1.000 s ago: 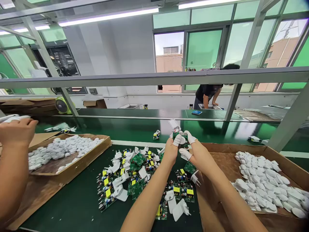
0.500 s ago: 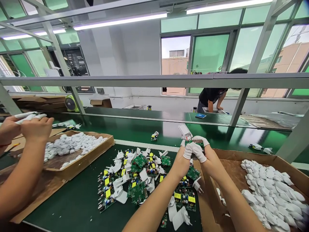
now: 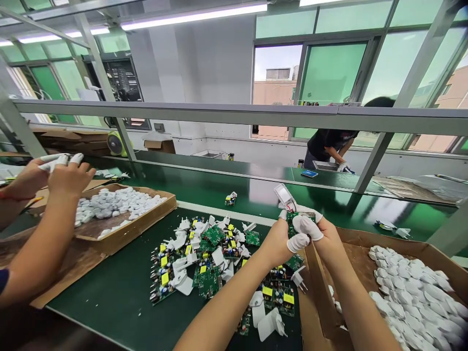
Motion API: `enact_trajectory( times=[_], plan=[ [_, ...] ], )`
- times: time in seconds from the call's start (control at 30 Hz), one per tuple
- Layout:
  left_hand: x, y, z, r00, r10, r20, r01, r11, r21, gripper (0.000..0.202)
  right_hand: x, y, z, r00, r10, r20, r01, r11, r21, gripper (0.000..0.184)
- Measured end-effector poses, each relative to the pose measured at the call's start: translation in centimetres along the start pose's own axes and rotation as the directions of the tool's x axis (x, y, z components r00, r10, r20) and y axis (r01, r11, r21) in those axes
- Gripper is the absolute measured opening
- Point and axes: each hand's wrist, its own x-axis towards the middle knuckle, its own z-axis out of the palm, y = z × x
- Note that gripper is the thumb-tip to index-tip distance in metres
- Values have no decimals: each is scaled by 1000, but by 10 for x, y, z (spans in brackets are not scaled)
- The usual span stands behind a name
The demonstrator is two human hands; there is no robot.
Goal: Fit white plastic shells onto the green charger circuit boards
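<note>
While the head view is looking down over a green table [image 3: 120, 292], the left hand [image 3: 280, 243] and the right hand [image 3: 327, 239] are meeting above its right part. Both are pinching one small circuit board [image 3: 297, 217] between white-capped fingertips. The board is standing upright at the far tips of the two hands, touching both, and a white cover [image 3: 284, 196] is sticking up from its far left edge.

Just left of and below the hands, a pile of boards and plug parts [image 3: 204, 253] is lying on the table. A cardboard box [image 3: 383, 238] is sitting to the right, holding white shells [image 3: 413, 287]. A cardboard tray [image 3: 146, 222] is resting at the left, where a co-worker's hands [image 3: 69, 178] are working. A lone board [image 3: 230, 198] is lying farther off on the green belt.
</note>
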Motion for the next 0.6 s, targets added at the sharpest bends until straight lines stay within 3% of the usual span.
enact_trajectory(
  times=[0.1, 0.17, 0.27, 0.4, 0.5, 0.6],
  plan=[
    [1, -4, 2, 996, -51, 74, 50, 999, 15, 62, 0, 0, -4, 998, -22, 66, 23, 1000, -10, 59],
    [1, -4, 3, 994, -88, 58, 84, 994, 70, 52, -1, 0, -8, 994, -22, 106, 27, 999, -47, 63],
    [2, 0, 2, 997, -71, 8, 66, 962, 266, 46, -2, 0, -11, 999, -32, 42, 36, 994, -99, 54],
    [0, 9, -7, 988, -111, 110, 54, 904, 425, 43, -3, 0, -10, 998, -67, -4, 67, 995, -68, 46],
    [0, 12, -10, 987, -100, 123, 66, 964, 257, 45, -4, 0, -6, 998, -68, 17, 68, 997, -46, 50],
    [2, 6, -7, 996, -86, 29, 89, 984, -154, 52, -5, 0, 0, 996, -58, 69, 64, 993, -100, 52]
  ],
)
